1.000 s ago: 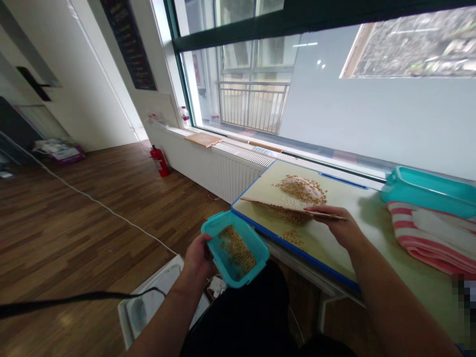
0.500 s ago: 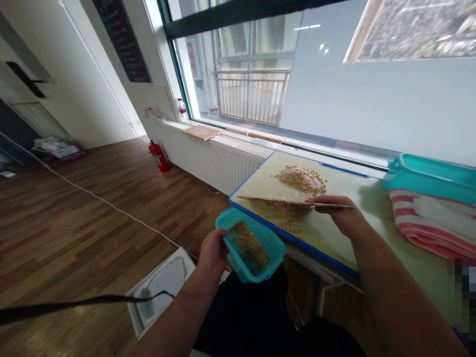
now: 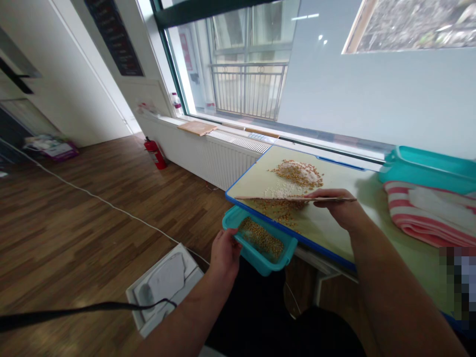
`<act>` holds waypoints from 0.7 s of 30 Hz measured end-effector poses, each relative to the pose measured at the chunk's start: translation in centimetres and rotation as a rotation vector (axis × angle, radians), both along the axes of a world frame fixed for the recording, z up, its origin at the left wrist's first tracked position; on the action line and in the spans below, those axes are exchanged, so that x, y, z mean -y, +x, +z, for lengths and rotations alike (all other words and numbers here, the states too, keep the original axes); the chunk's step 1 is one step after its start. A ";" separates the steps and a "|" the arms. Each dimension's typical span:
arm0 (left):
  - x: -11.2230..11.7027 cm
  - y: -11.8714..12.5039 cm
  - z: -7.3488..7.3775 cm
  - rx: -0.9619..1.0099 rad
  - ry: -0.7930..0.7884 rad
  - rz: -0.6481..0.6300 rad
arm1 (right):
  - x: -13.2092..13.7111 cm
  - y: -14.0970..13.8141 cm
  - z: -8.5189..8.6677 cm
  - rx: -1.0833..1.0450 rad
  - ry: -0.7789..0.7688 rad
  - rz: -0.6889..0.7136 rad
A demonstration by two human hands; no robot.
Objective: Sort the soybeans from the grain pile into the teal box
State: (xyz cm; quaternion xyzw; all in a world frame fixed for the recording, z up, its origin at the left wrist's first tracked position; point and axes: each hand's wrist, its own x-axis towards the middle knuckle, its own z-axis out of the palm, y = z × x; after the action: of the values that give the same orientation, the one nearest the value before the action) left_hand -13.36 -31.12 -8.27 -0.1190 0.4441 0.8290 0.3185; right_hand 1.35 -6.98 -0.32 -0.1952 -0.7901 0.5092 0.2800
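My left hand (image 3: 225,250) is closed on the rim of a teal plastic tub (image 3: 266,267), held just below the edge of a blue-rimmed board (image 3: 312,244). Inside the tub lie yellow, bean-like kernels (image 3: 262,237). My right hand (image 3: 340,206) grips a thin flat piece of cardboard (image 3: 275,199), its edge turned toward me above the board. Loose kernels (image 3: 284,214) are scattered on my side of the cardboard. Beyond it is a heap of kernels with whitish grains (image 3: 297,173). The cardboard hides part of the grains.
On the right of the board are a folded red-and-white striped towel (image 3: 424,215) and a larger teal basin (image 3: 427,166). A white radiator (image 3: 232,161) runs under the window. A fire extinguisher (image 3: 154,153) stands on the floor, near a white cable (image 3: 122,210) and a white box (image 3: 163,287).
My left hand has shifted the tub to the right, closer in under the board's edge. The cardboard in my right hand keeps nearly the same place. The camera view has shifted slightly.
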 end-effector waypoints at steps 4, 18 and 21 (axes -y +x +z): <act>-0.1 -0.1 0.2 0.007 0.008 0.008 | -0.3 0.1 -0.2 0.006 -0.004 -0.016; -0.8 -0.1 0.4 0.011 -0.030 0.018 | -0.8 0.4 -0.8 0.035 -0.008 0.052; -0.9 -0.2 0.4 0.024 -0.027 0.025 | -0.9 0.4 -0.7 0.047 0.008 0.054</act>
State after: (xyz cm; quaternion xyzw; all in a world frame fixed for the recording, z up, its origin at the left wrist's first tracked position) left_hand -13.53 -30.22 -7.87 -0.1388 0.4499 0.8254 0.3116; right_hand 1.74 -6.08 -1.05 -0.1847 -0.8035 0.5086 0.2482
